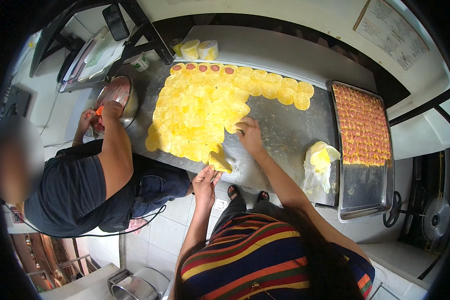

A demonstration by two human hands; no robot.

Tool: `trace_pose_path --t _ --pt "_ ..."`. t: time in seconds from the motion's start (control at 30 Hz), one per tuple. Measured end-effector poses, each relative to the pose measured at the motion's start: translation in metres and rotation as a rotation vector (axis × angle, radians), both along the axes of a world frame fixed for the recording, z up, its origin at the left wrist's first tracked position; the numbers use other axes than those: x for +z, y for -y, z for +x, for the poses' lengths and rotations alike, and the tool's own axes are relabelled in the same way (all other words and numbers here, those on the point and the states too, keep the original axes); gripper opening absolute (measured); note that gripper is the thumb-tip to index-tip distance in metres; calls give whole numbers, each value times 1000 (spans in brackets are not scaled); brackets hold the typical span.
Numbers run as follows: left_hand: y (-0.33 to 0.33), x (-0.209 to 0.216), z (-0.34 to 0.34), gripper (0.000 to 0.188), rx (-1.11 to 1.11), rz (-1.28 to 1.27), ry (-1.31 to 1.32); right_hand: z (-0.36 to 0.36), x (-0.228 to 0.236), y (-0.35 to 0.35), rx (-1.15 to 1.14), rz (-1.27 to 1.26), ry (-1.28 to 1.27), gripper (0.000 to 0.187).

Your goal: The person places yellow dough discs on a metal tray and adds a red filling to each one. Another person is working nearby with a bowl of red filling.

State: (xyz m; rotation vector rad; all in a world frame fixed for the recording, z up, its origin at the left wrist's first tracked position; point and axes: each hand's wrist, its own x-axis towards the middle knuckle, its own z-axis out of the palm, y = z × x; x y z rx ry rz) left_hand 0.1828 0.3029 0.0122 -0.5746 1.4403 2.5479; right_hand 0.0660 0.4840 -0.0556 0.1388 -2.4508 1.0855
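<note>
- The two hands are held apart: a folded yellow wrapper piece (221, 162) is pinched in the left hand (204, 184), over the near edge of the counter (285, 132); the right hand (248, 135) is placed at the edge of the laid-out wrappers (190, 115), and whether anything is gripped there cannot be told.
- The folded yellow wrapper piece is pointed toward the lower right, its long axis slanted down from upper left.
- The laid-out wrappers are overlapped in rows; five in the far row are topped with meat portions (229, 70).
- Yellow wrappers are held in one plastic bag (315, 184), just beside one metal tray (365, 192), whose far part is filled with closely packed meat-topped pieces (362, 125).
- Two wrapped stacks (208, 50) are placed behind.
- At left, meat mixture (119, 91) is held in one metal bowl (132, 108), tended by a co-worker (70, 190).
</note>
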Motion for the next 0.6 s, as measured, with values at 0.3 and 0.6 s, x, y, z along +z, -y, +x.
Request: trace_pose_path --t 0.3,0.6 --pt "-4 -15 -5 14 34 25 -39 80 79 28 436 -350 139 21" --pt "-19 1 -12 13 59 -106 -55 48 46 9 290 -244 79 30"
